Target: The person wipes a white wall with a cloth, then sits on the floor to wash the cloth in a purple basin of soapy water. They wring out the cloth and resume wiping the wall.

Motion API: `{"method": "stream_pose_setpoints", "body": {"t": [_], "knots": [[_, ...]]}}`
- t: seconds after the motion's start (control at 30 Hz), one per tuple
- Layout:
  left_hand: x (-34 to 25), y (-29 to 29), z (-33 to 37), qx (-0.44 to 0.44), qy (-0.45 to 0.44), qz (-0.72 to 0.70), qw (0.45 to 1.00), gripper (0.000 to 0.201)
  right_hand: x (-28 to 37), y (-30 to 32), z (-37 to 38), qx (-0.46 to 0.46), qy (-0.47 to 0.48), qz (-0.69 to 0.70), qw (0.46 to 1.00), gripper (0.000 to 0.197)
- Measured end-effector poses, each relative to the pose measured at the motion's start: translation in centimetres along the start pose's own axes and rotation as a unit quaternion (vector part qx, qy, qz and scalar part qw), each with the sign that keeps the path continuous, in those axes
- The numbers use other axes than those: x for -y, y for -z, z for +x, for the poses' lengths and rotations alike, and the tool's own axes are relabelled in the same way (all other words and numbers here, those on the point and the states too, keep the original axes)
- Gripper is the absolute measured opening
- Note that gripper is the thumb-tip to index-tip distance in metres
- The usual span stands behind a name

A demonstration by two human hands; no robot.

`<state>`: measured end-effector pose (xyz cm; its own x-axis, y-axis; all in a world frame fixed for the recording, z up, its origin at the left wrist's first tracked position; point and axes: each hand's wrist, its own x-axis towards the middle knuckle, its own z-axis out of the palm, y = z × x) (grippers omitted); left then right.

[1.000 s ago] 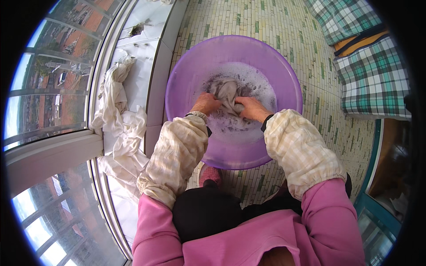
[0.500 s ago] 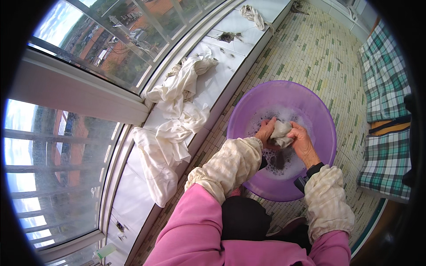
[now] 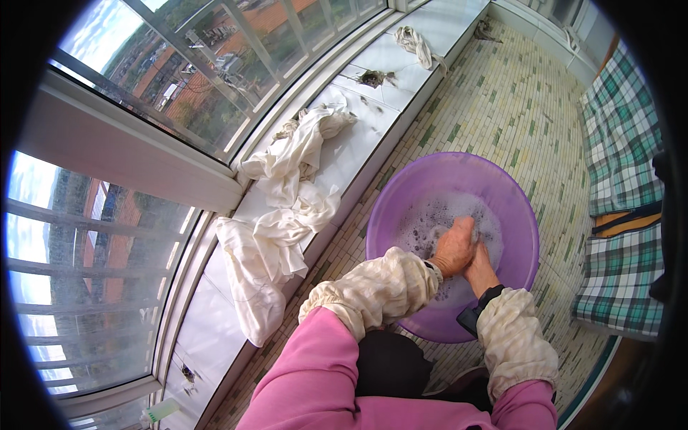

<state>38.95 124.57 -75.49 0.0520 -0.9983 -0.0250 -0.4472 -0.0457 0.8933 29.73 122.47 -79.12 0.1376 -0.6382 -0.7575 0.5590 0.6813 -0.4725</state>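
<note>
A purple plastic basin (image 3: 393, 193) holds grey, sudsy water (image 3: 437, 215). Over the suds my left hand (image 3: 455, 247) is closed, its back turned up, pressed against my right hand (image 3: 481, 271). My right hand is closed too, lower and partly behind the left. Between them they grip a wet greyish cloth, almost wholly hidden by the fingers. Cream patterned sleeve covers (image 3: 373, 290) sit over both pink sleeves, and a dark band is on my right wrist.
Left of the basin, crumpled white cloths (image 3: 251, 272) lie along a white tiled ledge (image 3: 215, 315) under the windows. A twisted cloth (image 3: 414, 44) lies farther along it. Green plaid fabric (image 3: 623, 143) stands at the right. Narrow tiles cover the floor (image 3: 502, 93).
My hands have come together, the left turning over the right, and the cloth between them has gone mostly out of sight. The basin sits slightly lower in view.
</note>
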Motion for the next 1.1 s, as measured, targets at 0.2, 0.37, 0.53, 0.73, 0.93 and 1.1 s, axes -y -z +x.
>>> {"method": "stream_pose_setpoints", "body": {"t": [0.2, 0.37, 0.53, 0.73, 0.93, 1.1], "knots": [[3.3, 1.8, 2.8, 0.022, 0.06, 0.015, 0.998, 0.026, -0.8, -0.7, -1.7, 0.02, 0.053, -0.211, 0.976, 0.026], [7.3, 3.5, 4.2, 0.006, -0.007, 0.211, 0.977, 0.032, -0.9, 0.5, -2.2, -0.019, 0.065, -0.414, 0.908, 0.04], [6.9, 1.6, 3.0, 0.116, 0.084, 0.26, 0.955, 0.046, -0.1, 2.2, -2.4, -0.051, -0.057, -0.224, 0.972, 0.056], [1.6, 0.8, 2.4, 0.244, 0.244, -0.309, 0.886, 0.04, 2.1, 1.6, -2.1, 0.038, -0.081, -0.065, 0.994, 0.054], [-0.4, 3.9, 3.0, 0.15, 0.042, -0.274, 0.949, 0.05, 3.7, -1.4, -2.9, 0.095, -0.005, 0.064, 0.993, 0.037], [-1.4, 3.1, 0.8, 0.063, -0.184, -0.047, 0.98, 0.052, 3.1, -2.3, -3.4, 0.068, 0.007, 0.062, 0.996, 0.029]]}}
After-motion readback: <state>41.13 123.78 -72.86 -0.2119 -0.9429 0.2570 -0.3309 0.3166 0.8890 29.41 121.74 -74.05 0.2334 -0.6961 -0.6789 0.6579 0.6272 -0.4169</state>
